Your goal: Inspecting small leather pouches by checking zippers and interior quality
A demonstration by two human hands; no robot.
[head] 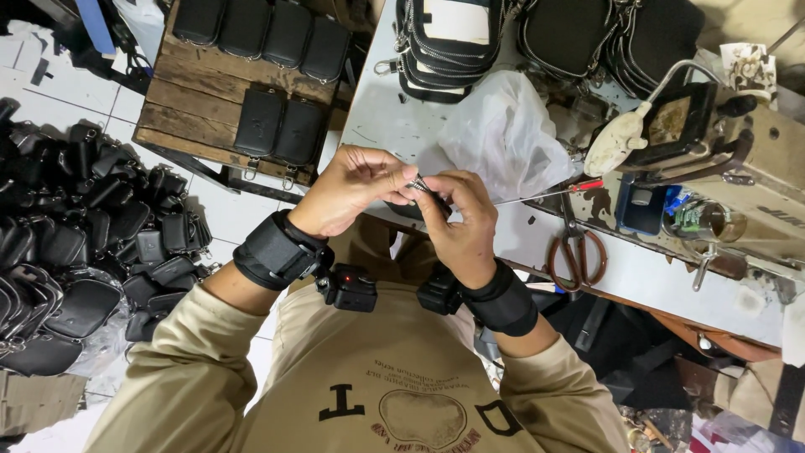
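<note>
**Both hands pinch a small metal piece at the table's edge**

The left hand (pixel 350 189) and the right hand (pixel 459 226) meet in the middle of the view, just above the near edge of the white table (pixel 394 126). Between their fingertips sits a small metal piece (pixel 418 184), dark and silvery, too small to tell its kind. The left hand grasps it with thumb and forefinger from the left; the right hand pinches it from the right, its other fingers curled in. Each wrist wears a black band (pixel 277 252) with a small black device hanging from it.

On the table just beyond the hands lies a crumpled clear plastic bag (pixel 503 134). Farther off stand black bags (pixel 449 38) with zips. To the right lie scissors (pixel 574 252) with reddish handles, and beyond them a sewing machine (pixel 738 143). A thin rod with a red tip (pixel 553 193) runs from near the right hand toward the machine.

Far left, a wooden pallet (pixel 201 101) bears black pouches (pixel 281 126). On the tiled floor at the left is a heap of more black pouches (pixel 84 235)
</note>
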